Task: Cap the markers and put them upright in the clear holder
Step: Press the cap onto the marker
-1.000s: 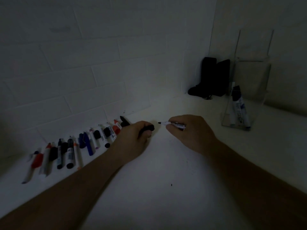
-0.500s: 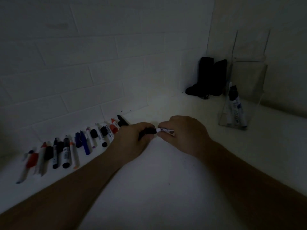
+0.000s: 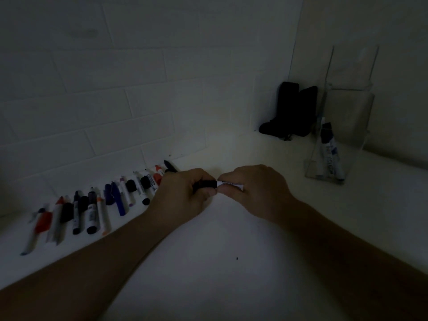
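Note:
My left hand pinches a black cap, and my right hand grips the white barrel of a marker. Cap and barrel meet between my fingertips, over the white table. A row of several loose markers and caps lies to the left along the wall. At the right stands the clear holder, holding a capped black marker upright with a thinner one beside it.
A black object leans in the corner, left of the holder. The white brick wall runs behind the marker row. A small dark speck lies on the table in front of my hands.
The hands came together: a second ago the cap and the marker tip were apart, now the cap sits against the barrel. The view shifted slightly.

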Demonstrator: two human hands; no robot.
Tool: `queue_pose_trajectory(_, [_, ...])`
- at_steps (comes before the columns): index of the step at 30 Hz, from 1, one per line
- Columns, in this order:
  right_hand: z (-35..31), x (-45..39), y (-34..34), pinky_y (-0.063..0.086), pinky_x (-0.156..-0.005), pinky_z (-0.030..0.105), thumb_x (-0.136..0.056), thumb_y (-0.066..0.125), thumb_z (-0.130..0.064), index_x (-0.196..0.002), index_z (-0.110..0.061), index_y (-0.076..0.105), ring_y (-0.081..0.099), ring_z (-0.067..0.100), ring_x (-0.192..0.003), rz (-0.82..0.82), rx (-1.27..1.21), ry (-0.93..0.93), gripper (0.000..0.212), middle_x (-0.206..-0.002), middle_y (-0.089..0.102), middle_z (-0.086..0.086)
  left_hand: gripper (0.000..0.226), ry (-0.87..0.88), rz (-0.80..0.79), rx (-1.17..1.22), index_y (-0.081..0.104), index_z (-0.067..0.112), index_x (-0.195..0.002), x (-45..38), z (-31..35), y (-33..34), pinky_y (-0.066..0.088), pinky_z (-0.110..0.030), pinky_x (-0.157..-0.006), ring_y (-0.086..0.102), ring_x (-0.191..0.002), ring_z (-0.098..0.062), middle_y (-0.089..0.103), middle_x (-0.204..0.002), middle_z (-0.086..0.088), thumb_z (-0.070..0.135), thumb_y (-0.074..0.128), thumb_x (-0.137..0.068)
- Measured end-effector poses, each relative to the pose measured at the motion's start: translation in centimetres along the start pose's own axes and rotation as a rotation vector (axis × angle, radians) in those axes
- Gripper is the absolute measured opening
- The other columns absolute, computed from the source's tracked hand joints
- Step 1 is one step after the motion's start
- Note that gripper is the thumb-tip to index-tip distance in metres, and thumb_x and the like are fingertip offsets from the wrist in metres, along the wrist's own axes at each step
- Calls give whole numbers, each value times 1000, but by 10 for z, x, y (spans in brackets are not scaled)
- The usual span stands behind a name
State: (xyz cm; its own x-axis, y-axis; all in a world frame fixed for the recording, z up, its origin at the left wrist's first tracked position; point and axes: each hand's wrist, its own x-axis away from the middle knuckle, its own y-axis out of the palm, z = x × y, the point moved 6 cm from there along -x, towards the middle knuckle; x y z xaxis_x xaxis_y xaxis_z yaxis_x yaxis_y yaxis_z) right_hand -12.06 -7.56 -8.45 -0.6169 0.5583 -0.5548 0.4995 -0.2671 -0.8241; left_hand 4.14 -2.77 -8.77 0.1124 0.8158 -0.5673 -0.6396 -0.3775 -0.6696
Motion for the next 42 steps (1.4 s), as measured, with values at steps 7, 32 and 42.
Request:
queue_pose_trajectory(7, [10, -6, -4, 45, -69, 35, -97, 39, -49, -94, -38, 57, 51, 14, -76, -76, -26, 51, 21, -73, 52, -13, 9, -138, -68, 160, 70, 37, -92, -2, -8, 9, 49, -9, -66, 67, -76, 1, 72, -79, 16, 36, 75, -84])
queue_pose_trajectory(32, [160, 48, -144, 54, -72, 43, -100, 29, -43, -127, -26, 55, 56, 39, -82, 63, 579, 634, 41, -92, 66, 18, 7, 129, -205, 11, 68, 35, -91, 4, -4, 22, 56, -30, -75, 64, -80, 0, 67, -85, 17, 34, 70, -84])
queue_pose_trajectory(42, [70, 27, -84, 47, -86, 40, -88, 58, -15, -121, -17, 62, 57, 33, -96, 192, 222, 310, 34, -106, 59, 12, 13, 120, -172, -24, 70, 29, -85, -17, 8, -30, 52, -21, -67, 64, -68, -3, 67, -72, 14, 33, 79, -77])
